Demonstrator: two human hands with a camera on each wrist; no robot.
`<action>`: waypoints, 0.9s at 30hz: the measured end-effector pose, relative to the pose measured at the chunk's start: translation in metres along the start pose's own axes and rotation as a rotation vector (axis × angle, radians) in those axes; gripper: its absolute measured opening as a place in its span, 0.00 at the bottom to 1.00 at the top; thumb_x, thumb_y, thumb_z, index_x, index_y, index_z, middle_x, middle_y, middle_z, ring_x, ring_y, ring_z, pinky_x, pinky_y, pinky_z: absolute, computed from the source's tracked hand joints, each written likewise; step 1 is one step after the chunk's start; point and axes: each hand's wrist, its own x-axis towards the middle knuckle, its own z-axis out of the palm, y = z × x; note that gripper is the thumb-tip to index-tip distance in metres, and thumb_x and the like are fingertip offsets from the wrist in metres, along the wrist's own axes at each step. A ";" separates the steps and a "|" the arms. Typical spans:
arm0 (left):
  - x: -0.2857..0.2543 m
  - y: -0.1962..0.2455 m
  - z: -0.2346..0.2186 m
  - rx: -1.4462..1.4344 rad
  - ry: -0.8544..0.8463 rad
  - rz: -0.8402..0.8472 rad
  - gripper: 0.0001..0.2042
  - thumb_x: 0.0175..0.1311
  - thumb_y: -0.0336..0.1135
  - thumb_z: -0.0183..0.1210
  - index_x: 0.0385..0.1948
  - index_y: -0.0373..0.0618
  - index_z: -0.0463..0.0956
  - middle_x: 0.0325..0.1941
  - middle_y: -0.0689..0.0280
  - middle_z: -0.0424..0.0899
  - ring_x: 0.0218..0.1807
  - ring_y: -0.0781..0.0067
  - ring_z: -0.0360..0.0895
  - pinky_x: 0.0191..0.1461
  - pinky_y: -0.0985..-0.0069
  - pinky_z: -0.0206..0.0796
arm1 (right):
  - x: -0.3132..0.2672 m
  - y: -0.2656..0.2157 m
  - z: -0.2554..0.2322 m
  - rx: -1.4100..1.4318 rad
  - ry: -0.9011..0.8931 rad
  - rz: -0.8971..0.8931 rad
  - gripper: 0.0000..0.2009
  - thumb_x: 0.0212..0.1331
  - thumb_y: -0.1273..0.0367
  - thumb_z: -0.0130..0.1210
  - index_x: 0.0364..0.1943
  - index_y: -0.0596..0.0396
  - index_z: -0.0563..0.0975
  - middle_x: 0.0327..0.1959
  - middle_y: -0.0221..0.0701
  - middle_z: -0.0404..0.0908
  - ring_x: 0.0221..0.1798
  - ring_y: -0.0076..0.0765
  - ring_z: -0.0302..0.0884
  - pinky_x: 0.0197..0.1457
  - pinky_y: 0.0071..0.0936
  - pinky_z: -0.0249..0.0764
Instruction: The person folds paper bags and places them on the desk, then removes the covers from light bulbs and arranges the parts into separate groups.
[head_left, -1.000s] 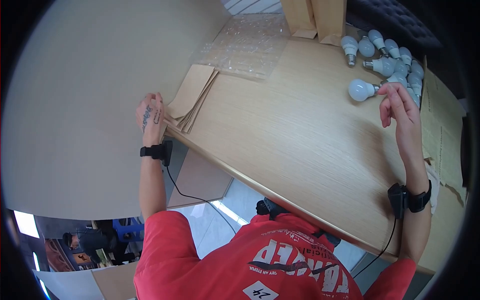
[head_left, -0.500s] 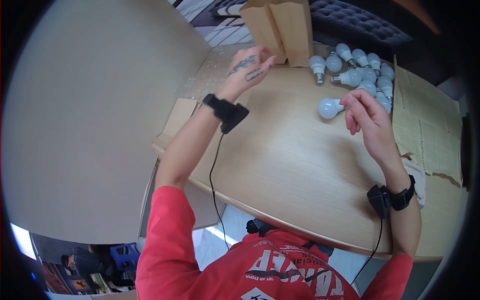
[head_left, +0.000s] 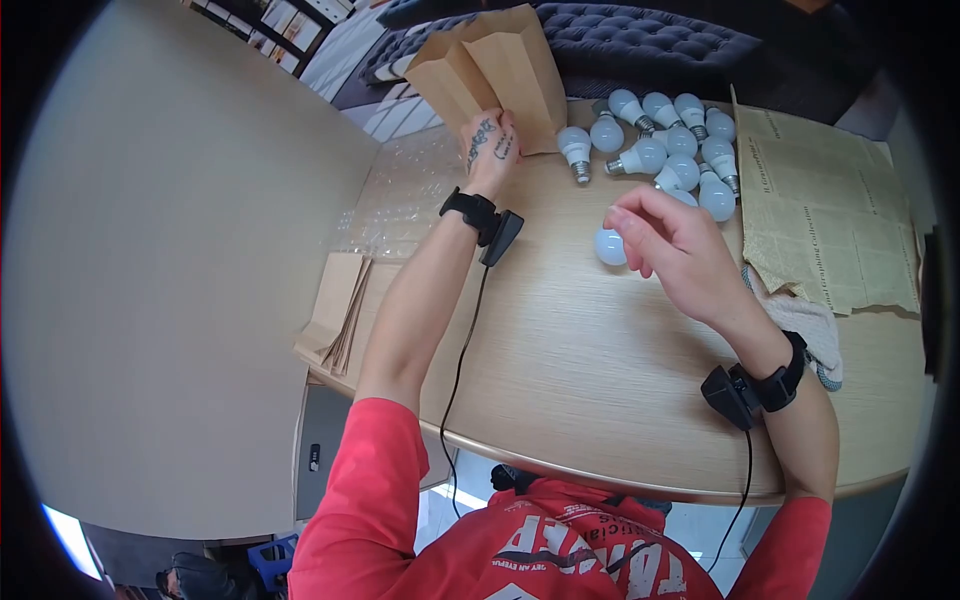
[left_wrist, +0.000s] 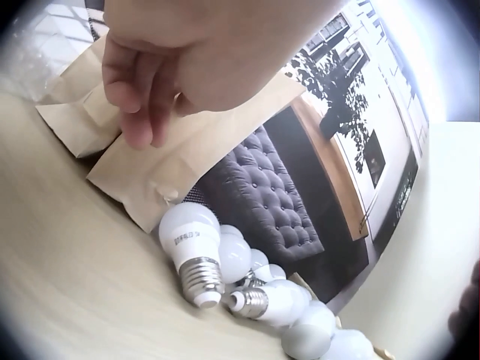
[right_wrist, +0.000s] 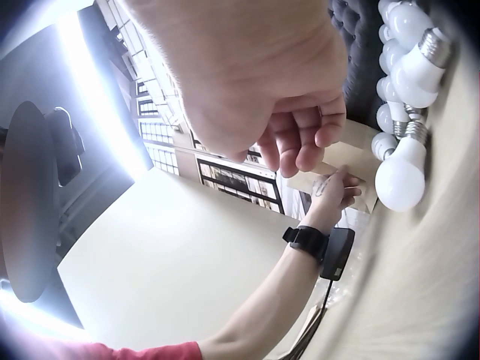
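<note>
My left hand [head_left: 492, 150] is at the front of two upright brown paper bags [head_left: 535, 90], right where they meet. In the left wrist view its fingers [left_wrist: 139, 127] hang loosely curled before the bags, with no paper seen between them. My right hand [head_left: 672, 245] hovers above the table with bent fingers and holds nothing. Just left of it, partly covered in the head view, lies a single white light bulb [head_left: 610, 247]; the right wrist view shows this bulb [right_wrist: 400, 176] apart from the fingertips. Several more bulbs [head_left: 640, 157] lie in a cluster beyond.
Flat folded paper bags [head_left: 335, 305] are stacked at the table's left edge. Clear bubble wrap [head_left: 405, 195] lies behind them, next to a tall pale panel [head_left: 200, 270]. On the right are a printed brown paper sheet [head_left: 825, 215] and a whitish glove [head_left: 810, 325].
My left hand has gone from the folded stack, over the bubble wrap, to the standing bags. The head view has shifted; my right hand stays beside the single bulb.
</note>
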 end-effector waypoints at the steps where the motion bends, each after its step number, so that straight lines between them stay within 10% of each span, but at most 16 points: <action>1: 0.002 -0.003 0.003 -0.003 0.036 0.015 0.15 0.72 0.38 0.51 0.30 0.35 0.81 0.19 0.57 0.83 0.24 0.62 0.84 0.34 0.68 0.74 | 0.000 0.000 0.000 -0.010 -0.005 -0.001 0.15 0.72 0.58 0.54 0.40 0.59 0.78 0.21 0.24 0.73 0.25 0.18 0.69 0.31 0.22 0.66; 4: 0.010 -0.009 0.012 0.001 0.152 0.067 0.15 0.70 0.38 0.52 0.29 0.36 0.81 0.21 0.53 0.84 0.30 0.52 0.85 0.42 0.61 0.76 | -0.001 0.008 0.002 -0.080 -0.042 -0.004 0.16 0.72 0.57 0.54 0.40 0.59 0.79 0.20 0.25 0.73 0.24 0.20 0.69 0.30 0.24 0.65; 10: 0.015 -0.005 0.013 0.229 0.044 0.032 0.17 0.70 0.39 0.54 0.44 0.30 0.80 0.25 0.58 0.86 0.23 0.69 0.85 0.27 0.74 0.76 | 0.000 0.011 0.006 -0.134 -0.076 -0.041 0.16 0.71 0.58 0.55 0.40 0.59 0.80 0.18 0.31 0.76 0.22 0.26 0.71 0.29 0.27 0.65; 20: 0.017 -0.003 0.019 0.092 0.042 0.079 0.16 0.72 0.38 0.49 0.29 0.35 0.80 0.17 0.59 0.82 0.19 0.70 0.83 0.27 0.72 0.74 | -0.001 0.008 0.005 -0.263 -0.141 -0.093 0.15 0.69 0.60 0.56 0.37 0.60 0.81 0.18 0.36 0.78 0.21 0.33 0.74 0.28 0.31 0.67; 23: 0.017 0.002 0.020 0.133 0.143 0.070 0.15 0.72 0.37 0.48 0.33 0.38 0.81 0.29 0.46 0.84 0.35 0.41 0.83 0.42 0.56 0.73 | -0.002 0.007 0.006 -0.302 -0.156 -0.126 0.14 0.69 0.60 0.56 0.38 0.60 0.81 0.20 0.38 0.80 0.23 0.38 0.78 0.29 0.32 0.70; 27: 0.012 0.024 0.010 0.150 0.274 0.182 0.15 0.73 0.38 0.49 0.33 0.38 0.82 0.26 0.48 0.83 0.31 0.46 0.82 0.39 0.57 0.72 | -0.003 0.010 0.008 -0.331 -0.178 -0.108 0.14 0.68 0.60 0.56 0.39 0.59 0.81 0.22 0.40 0.82 0.25 0.42 0.81 0.31 0.34 0.73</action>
